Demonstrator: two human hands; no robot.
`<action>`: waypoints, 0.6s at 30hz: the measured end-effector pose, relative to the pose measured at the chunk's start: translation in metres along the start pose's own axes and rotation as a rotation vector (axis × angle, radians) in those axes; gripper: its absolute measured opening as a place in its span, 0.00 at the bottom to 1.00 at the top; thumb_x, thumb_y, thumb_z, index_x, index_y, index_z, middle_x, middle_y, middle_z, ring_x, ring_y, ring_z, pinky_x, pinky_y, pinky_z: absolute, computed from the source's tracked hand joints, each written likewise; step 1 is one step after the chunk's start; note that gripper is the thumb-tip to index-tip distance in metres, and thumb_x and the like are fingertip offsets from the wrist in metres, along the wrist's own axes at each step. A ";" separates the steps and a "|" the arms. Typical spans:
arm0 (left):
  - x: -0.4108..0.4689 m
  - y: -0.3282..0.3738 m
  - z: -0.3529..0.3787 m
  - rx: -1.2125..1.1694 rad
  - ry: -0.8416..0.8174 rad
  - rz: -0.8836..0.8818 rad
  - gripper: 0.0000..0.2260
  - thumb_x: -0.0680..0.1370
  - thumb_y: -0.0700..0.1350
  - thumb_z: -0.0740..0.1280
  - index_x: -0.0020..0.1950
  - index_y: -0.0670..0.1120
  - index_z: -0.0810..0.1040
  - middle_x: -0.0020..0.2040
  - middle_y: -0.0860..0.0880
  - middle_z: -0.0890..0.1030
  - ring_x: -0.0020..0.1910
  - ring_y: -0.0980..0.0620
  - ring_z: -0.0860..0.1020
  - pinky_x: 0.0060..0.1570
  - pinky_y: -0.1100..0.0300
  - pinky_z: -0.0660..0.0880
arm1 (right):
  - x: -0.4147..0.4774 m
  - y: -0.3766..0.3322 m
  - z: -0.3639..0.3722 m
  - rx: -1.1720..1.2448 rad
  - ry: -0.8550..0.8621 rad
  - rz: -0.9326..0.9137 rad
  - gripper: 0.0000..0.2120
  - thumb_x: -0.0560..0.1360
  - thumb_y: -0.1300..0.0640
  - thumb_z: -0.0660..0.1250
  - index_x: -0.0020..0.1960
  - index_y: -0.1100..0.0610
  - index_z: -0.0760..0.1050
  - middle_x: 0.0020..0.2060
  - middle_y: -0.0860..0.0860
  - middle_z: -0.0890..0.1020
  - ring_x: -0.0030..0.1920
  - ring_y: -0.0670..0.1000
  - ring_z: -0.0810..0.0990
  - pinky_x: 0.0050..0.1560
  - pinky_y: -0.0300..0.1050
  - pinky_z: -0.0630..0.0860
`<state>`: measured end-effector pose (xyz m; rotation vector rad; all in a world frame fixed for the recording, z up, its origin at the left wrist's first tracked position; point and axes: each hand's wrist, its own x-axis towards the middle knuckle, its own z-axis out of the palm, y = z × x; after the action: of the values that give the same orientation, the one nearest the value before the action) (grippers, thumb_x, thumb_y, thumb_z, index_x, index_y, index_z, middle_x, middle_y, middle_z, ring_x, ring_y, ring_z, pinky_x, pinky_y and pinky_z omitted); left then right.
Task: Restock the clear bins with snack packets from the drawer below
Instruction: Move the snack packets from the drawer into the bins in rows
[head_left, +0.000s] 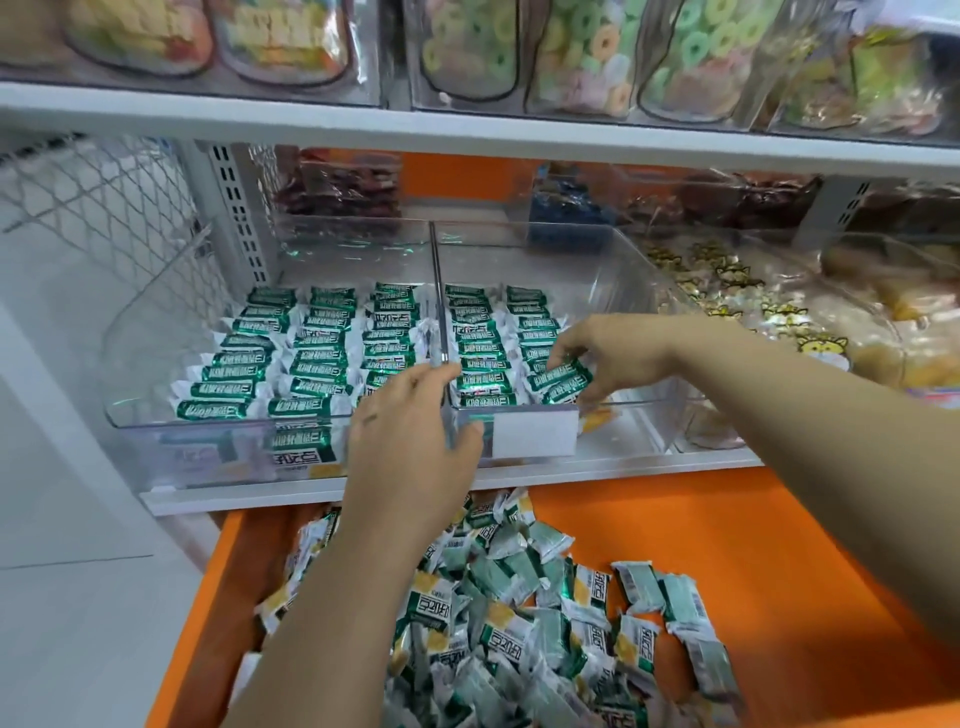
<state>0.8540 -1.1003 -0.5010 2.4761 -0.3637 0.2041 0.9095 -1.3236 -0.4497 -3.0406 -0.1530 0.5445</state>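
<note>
Orange drawer (727, 545) — white shelf (311, 119) above

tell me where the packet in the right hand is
Head view: the green packet is pinched by the right hand over the front right corner of the clear bin, right of its divider.

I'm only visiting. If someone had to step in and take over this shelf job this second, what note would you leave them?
Left hand: holds the front rim of the clear bin, at its divider.
Right hand: pinches green packets at the front of the second row, right of the divider.
Done: three neat rows fill the left compartment; the right one has one full row.
Left: set down the held packets, then fill the bare floor further right.
Stock: many loose packets lie in the open orange drawer below.
</note>
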 end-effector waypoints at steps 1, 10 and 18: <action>0.000 -0.001 0.000 0.010 -0.004 0.004 0.23 0.79 0.52 0.62 0.74 0.56 0.63 0.73 0.55 0.64 0.72 0.54 0.61 0.72 0.54 0.53 | 0.002 0.002 0.003 0.038 -0.019 -0.001 0.28 0.69 0.54 0.75 0.67 0.51 0.70 0.66 0.51 0.72 0.63 0.54 0.73 0.65 0.49 0.69; -0.001 -0.004 0.000 0.002 -0.013 0.027 0.23 0.79 0.53 0.62 0.73 0.57 0.63 0.73 0.56 0.64 0.72 0.54 0.61 0.73 0.55 0.50 | -0.009 0.019 0.018 0.435 -0.025 0.033 0.18 0.75 0.54 0.69 0.65 0.54 0.75 0.57 0.54 0.78 0.52 0.53 0.80 0.45 0.38 0.77; -0.002 -0.001 0.002 0.025 -0.023 0.017 0.23 0.79 0.53 0.62 0.74 0.57 0.62 0.73 0.56 0.64 0.72 0.55 0.62 0.74 0.53 0.50 | -0.003 0.016 0.026 0.489 -0.022 0.057 0.11 0.70 0.65 0.74 0.48 0.52 0.78 0.51 0.58 0.77 0.41 0.50 0.78 0.43 0.39 0.80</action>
<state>0.8523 -1.1004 -0.5030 2.5022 -0.3948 0.1882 0.8991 -1.3391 -0.4741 -2.5695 0.0599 0.5271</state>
